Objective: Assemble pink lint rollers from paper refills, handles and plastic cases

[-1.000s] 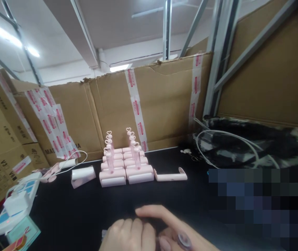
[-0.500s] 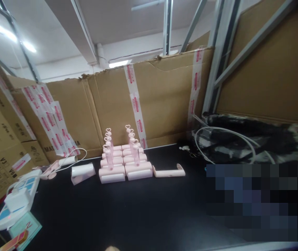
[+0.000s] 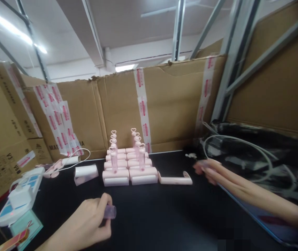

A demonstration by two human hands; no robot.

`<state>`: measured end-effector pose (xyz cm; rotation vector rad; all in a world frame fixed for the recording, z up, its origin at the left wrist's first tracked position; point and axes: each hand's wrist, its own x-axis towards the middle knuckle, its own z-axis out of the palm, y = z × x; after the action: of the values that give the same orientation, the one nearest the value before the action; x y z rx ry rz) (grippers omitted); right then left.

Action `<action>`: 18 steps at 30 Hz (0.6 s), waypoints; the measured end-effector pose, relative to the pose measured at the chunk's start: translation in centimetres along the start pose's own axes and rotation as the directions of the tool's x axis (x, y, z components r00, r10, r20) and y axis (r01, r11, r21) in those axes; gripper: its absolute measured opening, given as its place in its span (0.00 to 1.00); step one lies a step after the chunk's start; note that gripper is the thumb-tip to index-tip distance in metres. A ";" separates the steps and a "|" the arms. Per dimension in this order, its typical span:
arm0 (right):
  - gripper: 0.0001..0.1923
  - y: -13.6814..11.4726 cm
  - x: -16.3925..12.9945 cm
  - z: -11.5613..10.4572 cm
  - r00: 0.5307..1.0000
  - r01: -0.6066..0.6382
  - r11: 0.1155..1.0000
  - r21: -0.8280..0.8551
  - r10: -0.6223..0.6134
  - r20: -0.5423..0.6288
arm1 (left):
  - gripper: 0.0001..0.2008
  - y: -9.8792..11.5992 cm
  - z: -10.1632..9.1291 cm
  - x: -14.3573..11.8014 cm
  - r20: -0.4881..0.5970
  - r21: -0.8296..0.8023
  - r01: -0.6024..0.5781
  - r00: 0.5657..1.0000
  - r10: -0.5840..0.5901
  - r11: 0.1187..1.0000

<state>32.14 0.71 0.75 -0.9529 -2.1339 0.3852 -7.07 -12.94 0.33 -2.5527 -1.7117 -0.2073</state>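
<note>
- Our left hand (image 3: pixel 91 223) holds a small tube (image 3: pixel 110 212) above the table (image 3: pixel 151 216).
- Our right hand (image 3: pixel 206 169) reaches near the pink handle (image 3: pixel 175 180); its fingers look stretched out, perhaps empty.

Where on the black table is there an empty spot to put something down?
The widest bare black patch lies between the left hand, the right hand and the rows of pink rollers behind. It is crowded along the back: rollers, a loose pink handle, and the power strip at the left edge.

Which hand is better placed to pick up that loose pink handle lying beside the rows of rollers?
Probably the right hand: it reaches out empty just beside the pink handle, while the left hand is farther back, gripping a small clear tube.
</note>
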 end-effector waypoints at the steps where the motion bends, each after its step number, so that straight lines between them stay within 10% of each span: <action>1: 0.15 1.4 1.2 0.4 0.999 -0.020 0.997 -0.071 0.022 0.038 | 0.11 0.1 0.5 0.7 0.003 0.019 -0.019 1.000 0.018 1.000; 8: 0.16 9.0 5.8 3.7 0.990 -0.140 0.941 -0.307 0.142 -0.017 | 0.14 -5.5 5.0 2.9 0.016 0.105 0.007 1.000 -0.009 0.994; 14: 0.26 7.4 6.3 3.4 0.980 -0.184 0.931 -0.314 0.148 -0.135 | 0.12 -10.4 6.9 3.2 -0.090 0.151 0.058 0.995 -0.044 0.987; 18: 0.23 5.9 5.8 3.8 0.981 -0.143 0.925 -0.353 0.179 0.069 | 0.14 -11.8 8.0 3.7 -0.179 0.148 0.060 0.983 -0.033 0.987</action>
<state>29.83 9.06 -1.96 -1.3410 -2.2668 0.1371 -15.97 -4.04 -7.36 -2.3122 -1.6553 -0.2836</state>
